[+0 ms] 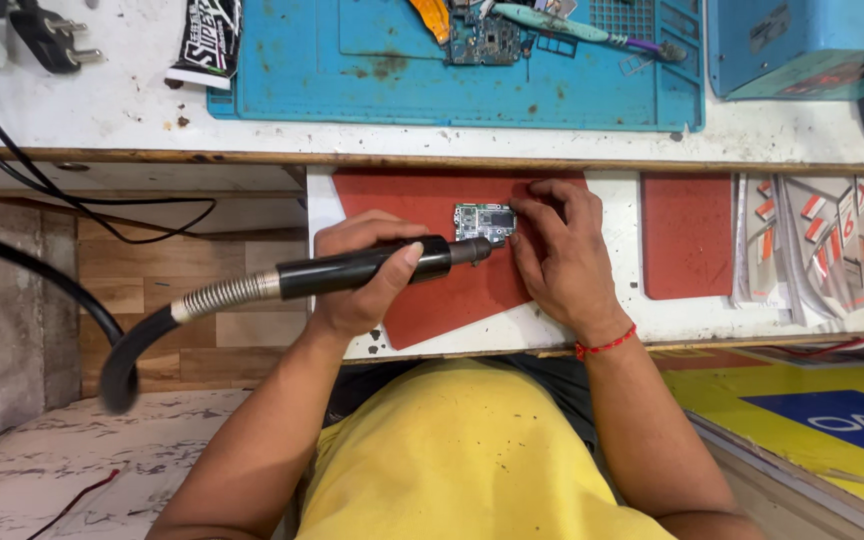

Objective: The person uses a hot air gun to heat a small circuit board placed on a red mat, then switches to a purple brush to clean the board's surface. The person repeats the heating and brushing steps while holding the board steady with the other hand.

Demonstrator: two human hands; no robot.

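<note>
My left grip [357, 275] clenched round one black hot-air handpiece [372, 268], nozzle at the board | right grip [552, 245] pinning one small circuit board [485, 221] with fingertips | board lies on one of two red mats [432, 290] | white tabletop [612, 325] | second board [487, 40] on one blue mat [352, 90] above.

A black hot-air handpiece [367, 268] is gripped by the left hand [357, 275], its nozzle held at the small green circuit board [484, 221]. The board is pinned by the fingertips of the right hand [557, 250] on a red mat [422, 300], near the far edge of the white pull-out shelf [652, 320]. A red thread [604, 346] is worn on the right wrist. Another circuit board [487, 40] is seen on the blue mat [352, 90] on the bench above.
</note>
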